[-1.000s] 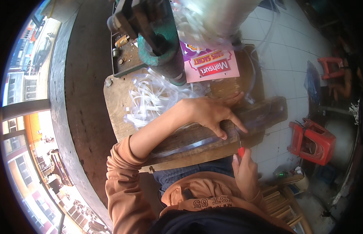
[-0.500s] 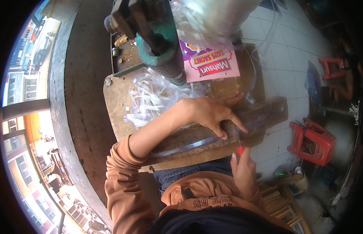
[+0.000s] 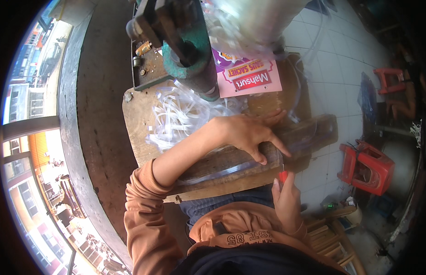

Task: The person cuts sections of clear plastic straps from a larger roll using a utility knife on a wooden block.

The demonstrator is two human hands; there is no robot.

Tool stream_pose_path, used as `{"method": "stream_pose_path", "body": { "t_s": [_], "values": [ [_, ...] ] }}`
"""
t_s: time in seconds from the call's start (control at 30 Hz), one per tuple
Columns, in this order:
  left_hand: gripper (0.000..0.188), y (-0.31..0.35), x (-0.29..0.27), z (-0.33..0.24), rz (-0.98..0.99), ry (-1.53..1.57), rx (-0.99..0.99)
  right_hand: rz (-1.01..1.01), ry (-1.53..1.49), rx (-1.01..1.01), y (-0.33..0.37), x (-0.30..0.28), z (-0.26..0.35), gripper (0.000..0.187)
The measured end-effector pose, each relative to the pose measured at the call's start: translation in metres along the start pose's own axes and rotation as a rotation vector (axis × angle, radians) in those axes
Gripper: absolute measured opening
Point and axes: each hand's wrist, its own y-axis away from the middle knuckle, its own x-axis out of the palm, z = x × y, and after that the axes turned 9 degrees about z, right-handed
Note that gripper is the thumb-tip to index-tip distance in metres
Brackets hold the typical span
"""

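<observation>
My left hand (image 3: pixel 252 136) lies with fingers spread across a wooden plank (image 3: pixel 213 161), thumb and forefinger pointing toward the near edge. Under and beside it, a clear plastic strip (image 3: pixel 229 169) runs along the plank. Pinched in my right hand (image 3: pixel 287 198) is a small red-handled knife (image 3: pixel 283 175), its thin blade pointing up at the plank's near edge, close to my left forefinger. Whether the blade touches the strip is too small to tell. Beyond my left wrist, a tangled heap of clear strip cuttings (image 3: pixel 181 112) rests on the wooden board (image 3: pixel 138 121).
A green metal press (image 3: pixel 190 68) stands behind the cuttings, next to a pink and purple printed card (image 3: pixel 249 80) and a large roll of clear plastic (image 3: pixel 252 23). A tray of small parts (image 3: pixel 146 68) sits far left. Red plastic stools (image 3: pixel 368 167) stand on the tiled floor at right.
</observation>
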Motion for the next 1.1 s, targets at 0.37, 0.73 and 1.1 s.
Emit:
{"method": "stream_pose_path", "body": {
  "t_s": [0.37,0.73,1.1],
  "values": [
    [0.058,0.0012,-0.0009,-0.0003,0.006,0.025,-0.015,0.033,-0.013,0.017,-0.0019,-0.0011,0.0012,0.029],
    [0.057,0.0015,-0.0014,-0.0002,0.006,0.045,-0.005,0.025,0.008,0.015,-0.0003,-0.0015,-0.0006,0.030],
    [0.058,0.0004,-0.0008,0.0008,0.007,0.025,-0.009,0.043,-0.010,0.008,-0.0007,-0.0027,0.0027,0.030]
  ]
}}
